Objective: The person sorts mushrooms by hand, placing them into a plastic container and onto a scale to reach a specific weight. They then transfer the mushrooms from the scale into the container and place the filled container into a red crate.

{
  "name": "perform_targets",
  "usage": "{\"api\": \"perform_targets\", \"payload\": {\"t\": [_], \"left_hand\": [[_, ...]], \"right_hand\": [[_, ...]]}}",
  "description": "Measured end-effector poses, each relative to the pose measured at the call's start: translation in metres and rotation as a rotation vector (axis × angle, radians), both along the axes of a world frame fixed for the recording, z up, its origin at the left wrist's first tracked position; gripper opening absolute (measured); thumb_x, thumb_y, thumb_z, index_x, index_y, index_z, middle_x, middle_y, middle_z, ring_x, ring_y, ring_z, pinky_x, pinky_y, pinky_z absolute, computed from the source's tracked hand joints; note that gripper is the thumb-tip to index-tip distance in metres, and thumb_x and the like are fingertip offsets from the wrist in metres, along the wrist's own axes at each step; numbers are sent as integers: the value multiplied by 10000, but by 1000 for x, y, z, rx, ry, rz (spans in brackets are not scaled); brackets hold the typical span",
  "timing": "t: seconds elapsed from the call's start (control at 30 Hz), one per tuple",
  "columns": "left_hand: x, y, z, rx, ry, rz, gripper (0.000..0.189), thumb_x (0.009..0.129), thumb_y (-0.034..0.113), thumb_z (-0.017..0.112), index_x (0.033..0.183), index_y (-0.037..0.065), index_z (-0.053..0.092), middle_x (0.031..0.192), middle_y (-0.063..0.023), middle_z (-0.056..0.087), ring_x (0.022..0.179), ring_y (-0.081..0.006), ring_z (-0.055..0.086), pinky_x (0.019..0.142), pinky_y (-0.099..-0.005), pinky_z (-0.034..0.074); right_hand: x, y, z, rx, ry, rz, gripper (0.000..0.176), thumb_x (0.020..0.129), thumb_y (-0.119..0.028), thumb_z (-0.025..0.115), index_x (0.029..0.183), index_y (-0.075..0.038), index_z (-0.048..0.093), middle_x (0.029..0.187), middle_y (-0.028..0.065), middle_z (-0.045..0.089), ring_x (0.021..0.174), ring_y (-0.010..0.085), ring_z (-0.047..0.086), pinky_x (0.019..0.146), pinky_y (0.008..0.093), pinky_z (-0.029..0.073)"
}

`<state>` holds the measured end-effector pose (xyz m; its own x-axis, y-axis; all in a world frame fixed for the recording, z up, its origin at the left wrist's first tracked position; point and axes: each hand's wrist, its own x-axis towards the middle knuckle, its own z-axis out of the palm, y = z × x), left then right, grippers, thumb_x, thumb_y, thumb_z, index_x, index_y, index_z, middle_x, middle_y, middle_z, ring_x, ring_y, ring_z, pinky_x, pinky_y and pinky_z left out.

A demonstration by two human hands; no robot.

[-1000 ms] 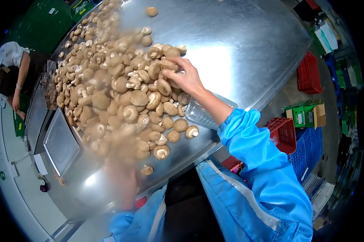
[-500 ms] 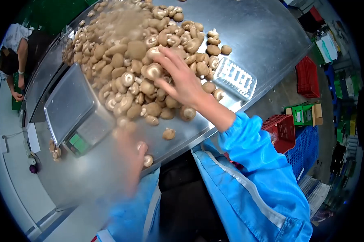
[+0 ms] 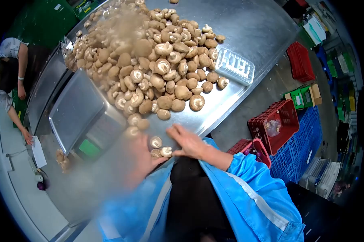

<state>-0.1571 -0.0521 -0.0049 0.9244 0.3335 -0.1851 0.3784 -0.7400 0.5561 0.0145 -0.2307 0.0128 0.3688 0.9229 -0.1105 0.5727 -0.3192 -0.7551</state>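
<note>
A big heap of brown mushrooms (image 3: 157, 60) lies on the steel table (image 3: 254, 24). My left hand (image 3: 139, 159) is blurred at the table's near edge, palm up, with a few mushrooms (image 3: 157, 147) resting on it. My right hand (image 3: 188, 143) is beside it, its fingers pinching a small mushroom (image 3: 165, 151) over the left palm. Both sleeves are bright blue.
A scale with a steel pan (image 3: 75, 111) stands left of the heap. A clear plastic tray (image 3: 235, 66) lies at the heap's right. Red crates (image 3: 275, 125) and a blue crate (image 3: 307, 149) sit on the floor to the right. Another person (image 3: 12, 60) works at the far left.
My right hand left the heap and came back to the table's near edge with a mushroom, meeting my left hand. The view tilted slightly.
</note>
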Motion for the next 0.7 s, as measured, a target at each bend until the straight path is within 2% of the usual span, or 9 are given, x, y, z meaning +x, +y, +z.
{"api": "perform_targets", "payload": {"t": [0.17,0.3,0.33,0.43,0.47,0.53,0.57,0.67,0.7], "left_hand": [[13,1,-27,33,-443,-84,1077,667,487,856,1472,57,283,1541,-274,260,1376,-498,301,1102,-588,293],[36,-4,-39,-180,-566,51,971,728,471,821,1450,42,335,1538,-255,286,1412,-450,285,1150,-533,261],[46,-11,-33,-403,-607,153,914,796,506,767,1444,14,349,1545,-236,293,1421,-387,303,1162,-491,256],[80,-17,-12,-590,-762,337,858,875,529,685,1453,-3,340,1544,-203,309,1416,-343,320,1155,-470,280],[93,-15,-1,-612,-835,394,836,919,540,623,1474,1,309,1536,-175,325,1411,-326,328,1138,-454,319],[124,-4,38,-817,-1002,422,891,918,566,609,1506,-8,266,1568,-164,281,1445,-299,293,1205,-411,204],[143,5,59,-850,-1058,447,820,935,509,577,1499,-8,284,1568,-164,289,1446,-303,291,1203,-415,207],[195,32,107,-595,-1069,603,620,983,338,479,1477,-9,338,1565,-166,312,1451,-317,283,1194,-426,215],[202,36,112,-478,-1035,607,560,1000,281,447,1470,-9,355,1564,-166,320,1453,-321,280,1192,-429,218]], "right_hand": [[-6,16,-10,26,412,50,852,750,-78,800,1468,-75,340,1400,180,384,1174,358,556,950,393,525],[16,20,-22,85,811,-9,850,784,-31,781,1503,-87,332,1410,130,417,1180,229,553,941,312,530],[23,26,-14,-51,970,-37,849,795,-12,772,1513,-86,326,1374,105,466,1198,176,532,965,298,512],[31,44,19,172,1159,-149,844,793,-3,771,1511,-81,334,1323,96,507,1194,158,539,967,286,502],[40,54,25,328,791,-87,857,749,-121,817,1483,-64,378,1376,144,440,1209,225,526,947,312,511],[61,81,60,372,830,-90,889,734,-150,824,1488,-59,361,1378,156,429,1204,241,527,952,337,506],[75,96,78,411,580,-74,905,731,-168,819,1493,-57,344,1366,173,423,1215,258,518,943,347,510],[105,137,93,593,142,-211,908,764,-151,775,1505,-3,272,1547,290,227,1382,447,367,1107,409,376],[112,136,107,591,109,-257,857,790,-136,755,1503,-33,292,1563,291,196,1400,446,349,1115,425,379]]}}
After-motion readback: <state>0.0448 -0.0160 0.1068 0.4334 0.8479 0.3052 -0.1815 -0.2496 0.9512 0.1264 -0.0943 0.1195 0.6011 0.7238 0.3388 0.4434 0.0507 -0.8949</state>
